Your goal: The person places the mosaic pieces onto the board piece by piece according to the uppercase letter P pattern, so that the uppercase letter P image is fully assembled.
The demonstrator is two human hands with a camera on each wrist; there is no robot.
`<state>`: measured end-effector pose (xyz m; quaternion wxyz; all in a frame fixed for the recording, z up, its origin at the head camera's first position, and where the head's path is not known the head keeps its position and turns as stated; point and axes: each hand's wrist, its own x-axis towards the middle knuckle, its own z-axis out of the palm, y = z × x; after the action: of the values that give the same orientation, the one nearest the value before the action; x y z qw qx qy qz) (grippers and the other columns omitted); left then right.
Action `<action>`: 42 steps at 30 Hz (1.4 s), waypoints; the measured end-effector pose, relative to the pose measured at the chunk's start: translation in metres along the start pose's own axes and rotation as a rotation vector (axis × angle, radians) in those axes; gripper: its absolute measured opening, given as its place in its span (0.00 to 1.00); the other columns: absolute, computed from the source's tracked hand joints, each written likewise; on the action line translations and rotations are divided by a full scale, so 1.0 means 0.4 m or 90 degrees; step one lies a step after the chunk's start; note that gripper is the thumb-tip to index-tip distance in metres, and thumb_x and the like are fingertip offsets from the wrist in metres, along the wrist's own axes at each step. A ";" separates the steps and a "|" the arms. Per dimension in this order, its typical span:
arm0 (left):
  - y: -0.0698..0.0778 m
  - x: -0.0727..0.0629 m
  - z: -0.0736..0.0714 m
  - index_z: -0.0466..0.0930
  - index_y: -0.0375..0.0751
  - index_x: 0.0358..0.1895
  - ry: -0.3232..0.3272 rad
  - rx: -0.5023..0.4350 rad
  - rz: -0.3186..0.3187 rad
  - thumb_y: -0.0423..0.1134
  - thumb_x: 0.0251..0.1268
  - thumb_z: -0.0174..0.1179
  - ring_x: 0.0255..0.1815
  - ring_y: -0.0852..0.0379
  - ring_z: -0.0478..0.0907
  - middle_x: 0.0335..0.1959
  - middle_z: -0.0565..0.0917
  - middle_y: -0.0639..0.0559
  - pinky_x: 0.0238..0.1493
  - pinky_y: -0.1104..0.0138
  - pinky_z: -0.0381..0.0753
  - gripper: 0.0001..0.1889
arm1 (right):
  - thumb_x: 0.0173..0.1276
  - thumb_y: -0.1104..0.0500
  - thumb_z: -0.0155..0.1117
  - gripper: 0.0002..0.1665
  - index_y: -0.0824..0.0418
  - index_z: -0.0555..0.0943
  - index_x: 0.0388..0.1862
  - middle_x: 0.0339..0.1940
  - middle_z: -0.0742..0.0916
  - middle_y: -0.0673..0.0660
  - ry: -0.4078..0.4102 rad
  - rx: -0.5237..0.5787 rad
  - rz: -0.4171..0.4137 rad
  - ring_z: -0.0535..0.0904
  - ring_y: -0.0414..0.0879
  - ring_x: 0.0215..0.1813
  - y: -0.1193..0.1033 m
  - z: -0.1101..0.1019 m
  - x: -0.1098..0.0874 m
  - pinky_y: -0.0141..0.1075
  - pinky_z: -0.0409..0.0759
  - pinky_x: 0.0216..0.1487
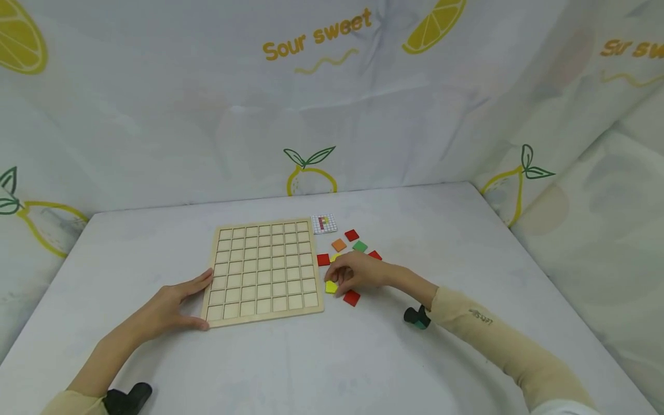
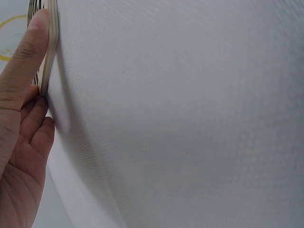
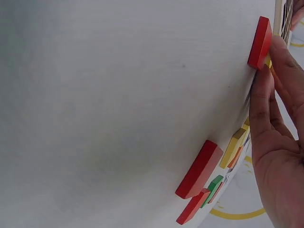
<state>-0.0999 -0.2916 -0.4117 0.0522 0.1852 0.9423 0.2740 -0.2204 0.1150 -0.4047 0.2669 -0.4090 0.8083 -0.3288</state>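
A wooden grid board [image 1: 263, 320] with square cells lies flat in the middle of the table. Along its left edge rests my left hand [image 1: 168, 308], thumb by the near corner and straight fingers against the side. In the left wrist view, that hand's thumb [image 2: 33, 45] lies along the board's edge [image 2: 52, 42]. My right hand [image 1: 360, 271] pinches a yellow square tile [image 1: 331, 287] beside the board's right edge. A red tile [image 1: 351, 297] lies just nearer, and in the right wrist view this red tile [image 3: 260, 42] partly hides the yellow one.
Past the right hand lie another red tile [image 1: 323, 260], an orange tile [image 1: 339, 245], a green tile [image 1: 360, 246] and several more. A small pattern card [image 1: 324, 223] with a coloured grid touches the board's far right corner. Behind the table [image 1: 415, 219] hangs a lemon-print cloth [image 1: 207, 115].
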 end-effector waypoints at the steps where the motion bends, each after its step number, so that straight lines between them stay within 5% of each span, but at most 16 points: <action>1: 0.000 0.000 0.000 0.64 0.32 0.69 0.000 0.000 0.001 0.59 0.38 0.72 0.67 0.34 0.63 0.70 0.63 0.38 0.67 0.76 0.62 0.53 | 0.55 0.61 0.75 0.18 0.61 0.83 0.46 0.34 0.82 0.50 0.006 0.001 0.006 0.77 0.39 0.37 -0.001 0.002 -0.001 0.29 0.83 0.39; 8: -0.001 0.001 -0.001 0.64 0.31 0.69 -0.001 -0.007 0.005 0.59 0.38 0.72 0.67 0.33 0.63 0.70 0.63 0.37 0.61 0.89 0.51 0.53 | 0.56 0.61 0.75 0.18 0.63 0.83 0.46 0.35 0.83 0.50 0.036 -0.021 -0.020 0.77 0.38 0.35 0.000 0.009 -0.007 0.27 0.83 0.38; 15: 0.003 0.003 -0.002 0.63 0.31 0.69 -0.010 0.005 -0.006 0.58 0.38 0.73 0.67 0.34 0.63 0.70 0.63 0.37 0.66 0.58 0.68 0.54 | 0.58 0.61 0.73 0.16 0.63 0.82 0.45 0.33 0.84 0.49 0.074 -0.030 -0.005 0.79 0.36 0.32 -0.003 0.017 -0.011 0.27 0.83 0.36; 19: -0.002 0.002 0.000 0.64 0.30 0.68 -0.003 0.001 0.003 0.58 0.37 0.73 0.66 0.33 0.63 0.70 0.63 0.36 0.65 0.83 0.59 0.54 | 0.59 0.63 0.71 0.15 0.63 0.82 0.45 0.35 0.84 0.49 0.111 0.006 0.039 0.80 0.37 0.33 -0.002 0.023 -0.015 0.28 0.84 0.39; 21: -0.007 0.003 0.003 0.66 0.28 0.67 0.007 0.012 0.023 0.57 0.36 0.73 0.65 0.32 0.64 0.69 0.64 0.35 0.65 0.82 0.59 0.53 | 0.59 0.64 0.71 0.15 0.62 0.82 0.46 0.36 0.84 0.50 0.127 0.031 0.066 0.80 0.38 0.34 -0.003 0.025 -0.016 0.28 0.84 0.40; 26: -0.015 0.015 0.016 0.70 0.24 0.62 0.035 0.074 0.072 0.55 0.31 0.74 0.63 0.31 0.67 0.66 0.68 0.33 0.58 0.46 0.71 0.51 | 0.59 0.64 0.71 0.16 0.61 0.82 0.47 0.38 0.83 0.51 0.143 0.106 0.118 0.80 0.42 0.37 -0.013 0.021 -0.023 0.28 0.83 0.42; 27: -0.016 0.017 0.018 0.71 0.23 0.60 0.045 0.084 0.082 0.54 0.30 0.75 0.61 0.32 0.68 0.65 0.69 0.33 0.56 0.45 0.73 0.51 | 0.59 0.64 0.71 0.16 0.62 0.82 0.47 0.38 0.83 0.51 0.145 0.118 0.121 0.80 0.43 0.37 -0.015 0.020 -0.025 0.28 0.83 0.42; 33: -0.007 0.016 0.023 0.75 0.21 0.55 0.101 0.089 0.107 0.48 0.23 0.79 0.49 0.39 0.77 0.55 0.71 0.37 0.44 0.55 0.81 0.48 | 0.59 0.64 0.72 0.17 0.63 0.81 0.48 0.41 0.83 0.54 0.145 0.166 0.113 0.81 0.45 0.39 -0.022 0.014 -0.028 0.29 0.83 0.45; 42: 0.007 0.010 0.019 0.73 0.17 0.55 0.079 0.000 0.090 0.42 0.28 0.79 0.47 0.40 0.80 0.57 0.72 0.35 0.47 0.63 0.84 0.45 | 0.60 0.63 0.71 0.18 0.62 0.81 0.50 0.44 0.82 0.55 0.151 0.228 0.136 0.81 0.47 0.42 -0.020 0.005 -0.018 0.31 0.83 0.46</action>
<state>-0.1011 -0.2842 -0.4166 -0.0255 0.2337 0.9283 0.2880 -0.2113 0.1168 -0.3989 0.2716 -0.2257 0.8017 -0.4823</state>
